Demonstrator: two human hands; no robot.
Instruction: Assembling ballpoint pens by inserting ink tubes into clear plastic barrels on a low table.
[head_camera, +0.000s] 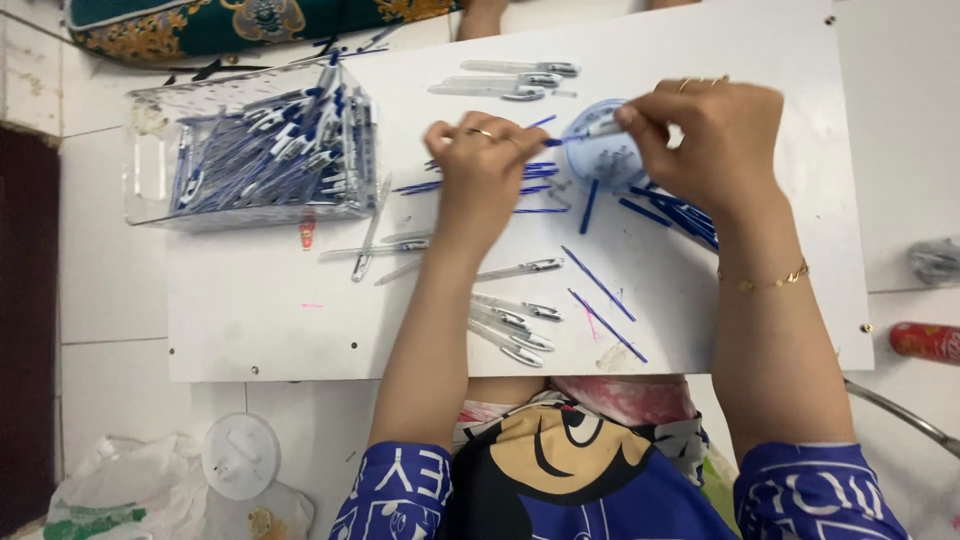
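My left hand (480, 175) grips a thin blue pen refill (556, 140) at its near end, above a loose pile of blue refills (535, 185) on the white board (260, 310). My right hand (710, 140) pinches a clear pen barrel (603, 127) by its tip, and the refill's end meets it. Both hands hover over a small round clear lid (600, 160). More blue refills (680, 215) lie under my right wrist. Clear pen barrels with metal clips (515, 325) lie near my left forearm.
A clear plastic box (250, 150) full of assembled blue pens stands at the board's left. More clear barrels (510, 80) lie at the far edge. A round white lid (240, 455) and plastic bag sit on the tiled floor, a red can (925, 340) at right.
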